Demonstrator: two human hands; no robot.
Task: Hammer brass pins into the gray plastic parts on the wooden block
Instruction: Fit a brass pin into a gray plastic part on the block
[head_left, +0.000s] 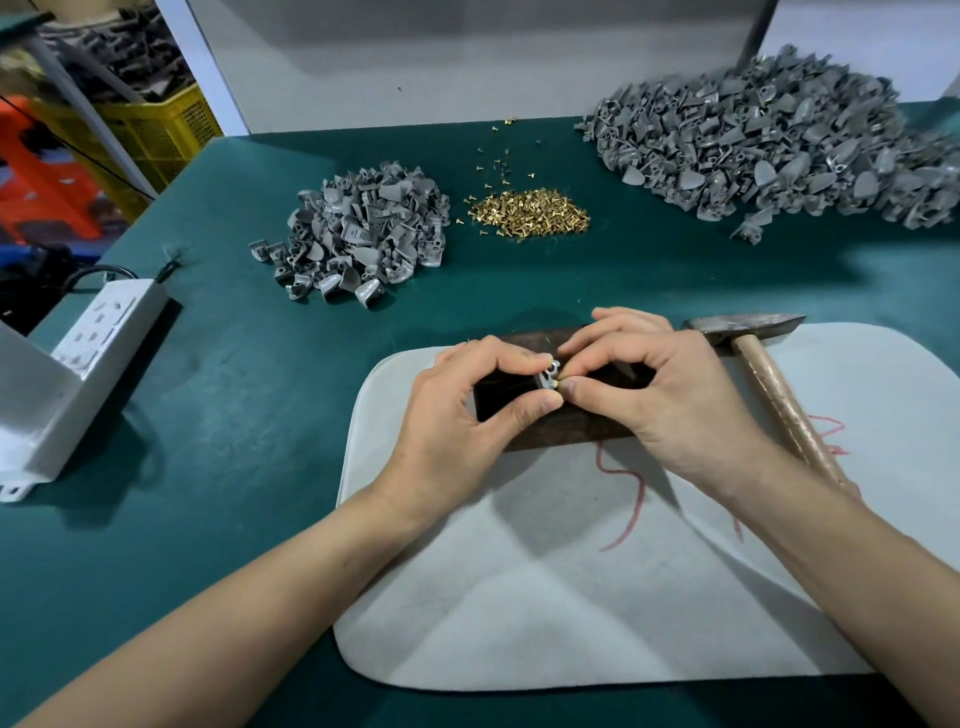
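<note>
Both hands cover much of the wooden block (566, 431), and the brass pin (559, 383) at the fingertips is too small to see well. The far right heap of gray parts (769, 140) runs off the edge. The red scrawl (623, 499) on the white mat (571, 613) is unreadable. Over the block, the left hand (467, 415) pinches a gray part (550, 373), and the right hand (665, 395) pinches the pin against it.

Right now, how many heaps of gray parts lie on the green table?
2: a small heap left of the brass pins, a big heap far right. Others may lie off-frame.
</note>
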